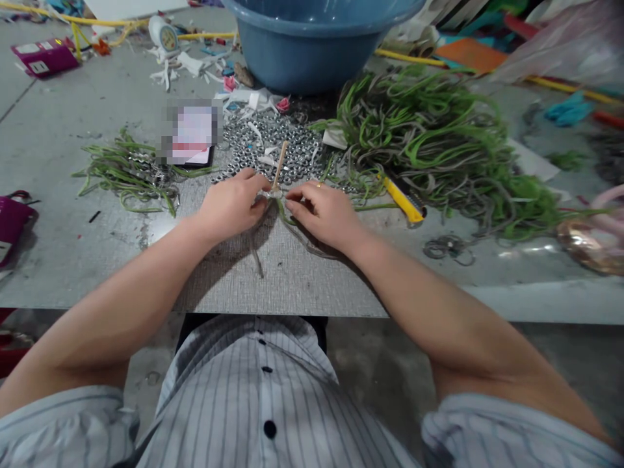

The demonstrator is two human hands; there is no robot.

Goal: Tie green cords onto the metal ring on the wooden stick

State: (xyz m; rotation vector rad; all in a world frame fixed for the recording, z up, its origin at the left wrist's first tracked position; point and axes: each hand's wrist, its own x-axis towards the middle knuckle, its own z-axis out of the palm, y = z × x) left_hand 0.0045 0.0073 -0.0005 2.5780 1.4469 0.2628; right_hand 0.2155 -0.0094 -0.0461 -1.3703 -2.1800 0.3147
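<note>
My left hand [236, 203] is closed, thumb and forefinger pinched at the left side of a small pale, shiny piece [274, 194]; what exactly is between the fingertips is hidden. My right hand [322, 213] comes in from the other side, fingers curled and closed at a green and grey cord [287, 220]. From that small piece the cord runs down and right under my right hand, and a grey cord end [257, 257] lies on the table below my left hand. A thin wooden stick [280, 166] stands tilted just beyond the fingertips.
Silver beads [244, 146] spread behind my hands. A green-grey cord heap [419, 130] and a yellow cutter [403, 198] lie right; a smaller cord bundle [129, 172] and a blurred phone [192, 135] lie left. A blue basin [307, 55] stands behind. The table's front edge [292, 314] is near my body.
</note>
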